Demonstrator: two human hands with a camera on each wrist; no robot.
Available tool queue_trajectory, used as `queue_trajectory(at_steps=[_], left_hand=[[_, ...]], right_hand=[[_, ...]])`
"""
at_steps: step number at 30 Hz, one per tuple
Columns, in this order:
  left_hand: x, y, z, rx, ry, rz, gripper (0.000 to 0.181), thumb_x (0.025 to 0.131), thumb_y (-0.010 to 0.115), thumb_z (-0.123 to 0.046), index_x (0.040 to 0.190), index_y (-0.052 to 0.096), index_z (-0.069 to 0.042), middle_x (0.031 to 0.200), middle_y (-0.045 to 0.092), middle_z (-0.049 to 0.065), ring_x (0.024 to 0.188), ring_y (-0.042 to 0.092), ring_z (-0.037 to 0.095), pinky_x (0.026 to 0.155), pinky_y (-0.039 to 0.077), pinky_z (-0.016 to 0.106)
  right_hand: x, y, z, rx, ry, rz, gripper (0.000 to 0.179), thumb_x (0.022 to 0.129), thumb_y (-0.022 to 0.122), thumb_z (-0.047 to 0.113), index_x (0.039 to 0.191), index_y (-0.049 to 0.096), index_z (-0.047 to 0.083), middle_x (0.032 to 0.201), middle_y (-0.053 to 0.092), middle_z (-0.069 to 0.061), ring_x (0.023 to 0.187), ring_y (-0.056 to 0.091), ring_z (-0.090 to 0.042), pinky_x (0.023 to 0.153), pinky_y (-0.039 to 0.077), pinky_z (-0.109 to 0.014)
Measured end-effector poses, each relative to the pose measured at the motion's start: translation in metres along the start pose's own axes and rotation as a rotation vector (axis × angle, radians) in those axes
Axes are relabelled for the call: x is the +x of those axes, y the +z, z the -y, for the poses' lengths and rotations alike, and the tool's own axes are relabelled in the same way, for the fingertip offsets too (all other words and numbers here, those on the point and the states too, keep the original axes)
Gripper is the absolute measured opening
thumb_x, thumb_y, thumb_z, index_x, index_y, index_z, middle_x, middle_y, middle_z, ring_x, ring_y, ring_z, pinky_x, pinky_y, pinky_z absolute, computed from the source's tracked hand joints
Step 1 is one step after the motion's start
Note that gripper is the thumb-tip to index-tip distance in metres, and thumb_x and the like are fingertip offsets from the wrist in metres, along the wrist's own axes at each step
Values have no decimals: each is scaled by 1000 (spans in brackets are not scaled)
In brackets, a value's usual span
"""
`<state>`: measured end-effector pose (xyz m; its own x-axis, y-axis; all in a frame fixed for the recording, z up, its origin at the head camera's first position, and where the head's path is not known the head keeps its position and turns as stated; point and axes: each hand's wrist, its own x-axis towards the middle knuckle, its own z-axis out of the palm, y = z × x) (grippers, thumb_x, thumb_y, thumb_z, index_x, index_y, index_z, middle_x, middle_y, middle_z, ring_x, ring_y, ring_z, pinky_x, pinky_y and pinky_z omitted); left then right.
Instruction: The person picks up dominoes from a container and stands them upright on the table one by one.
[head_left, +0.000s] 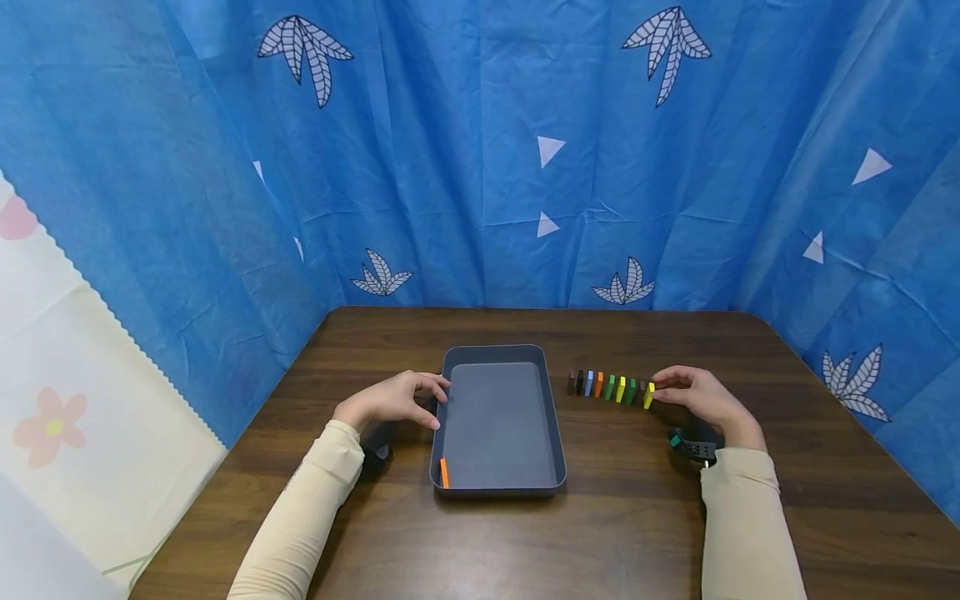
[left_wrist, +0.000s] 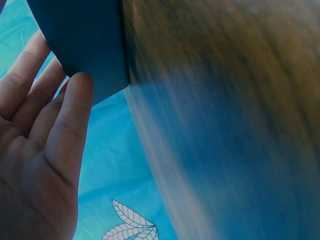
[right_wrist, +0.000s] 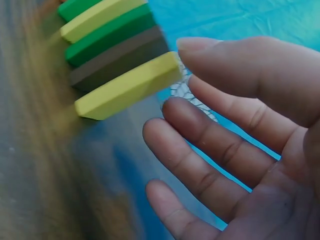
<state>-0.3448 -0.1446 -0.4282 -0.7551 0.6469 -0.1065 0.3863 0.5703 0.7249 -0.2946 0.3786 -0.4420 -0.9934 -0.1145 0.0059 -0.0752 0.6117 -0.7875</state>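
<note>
My left hand (head_left: 396, 400) is at the left side of a dark grey tray (head_left: 557, 425), fingertips at its rim. In the left wrist view its fingers and thumb are loosely extended beside the tray wall (left_wrist: 82, 30). An orange domino block (head_left: 445, 473) stands inside the tray's near left corner. My right hand (head_left: 697, 398) is at the right end of a row of upright domino blocks. Its thumb tip is right at the top end of the yellow domino block (right_wrist: 127, 87), the other fingers spread apart. Beside that block stand a brown one (right_wrist: 120, 57) and a green one (right_wrist: 112, 35).
The row continues leftward with yellow, green, orange, blue (head_left: 589, 383), black (head_left: 580, 383) and brown blocks, just right of the tray. All rest on a dark wooden table (head_left: 495, 550). A blue patterned curtain (head_left: 480, 167) hangs behind and beside the table.
</note>
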Motion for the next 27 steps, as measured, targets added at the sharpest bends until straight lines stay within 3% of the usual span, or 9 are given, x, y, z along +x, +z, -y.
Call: queue_trajectory(at_steps=[5,9,18,23,27], left_hand=[[0,1,0,-13,-9,-2,38,81,85,-22,114,72,-9,151,51,11,140,45,37,112,43,53],[1,1,0,-16,-14,-5,38,80,85,-23,113,72,-10,151,51,9,140,46,35,113,43,52],[1,2,1,-3,-13,0,39,80,86,-22,113,72,-9,150,52,10,138,48,37,112,43,52],[2,2,1,-16,-12,-2,38,80,86,-22,113,72,-8,150,52,10,139,47,36,112,43,52],[2,1,1,-29,-17,-2,38,80,86,-22,113,72,-9,150,51,9,140,46,35,113,43,52]], right_hand=[[-5,-9,7,10,-13,-43,47,99,63,26,132,55,-6,127,59,-24,103,60,-18,98,52,-42],[-10,-14,21,3,-9,-80,51,99,63,34,133,54,-4,131,56,-25,110,55,-28,98,50,-49],[-16,-19,66,-82,-125,-116,43,100,62,34,127,60,1,123,64,-20,102,60,-23,81,52,-18],[-15,-12,94,-46,-245,-90,33,99,64,25,122,62,1,116,67,-18,96,64,-10,80,55,-17],[-13,-1,113,-2,-320,-53,30,98,65,21,120,62,1,113,67,-18,96,66,-11,81,58,-21]])
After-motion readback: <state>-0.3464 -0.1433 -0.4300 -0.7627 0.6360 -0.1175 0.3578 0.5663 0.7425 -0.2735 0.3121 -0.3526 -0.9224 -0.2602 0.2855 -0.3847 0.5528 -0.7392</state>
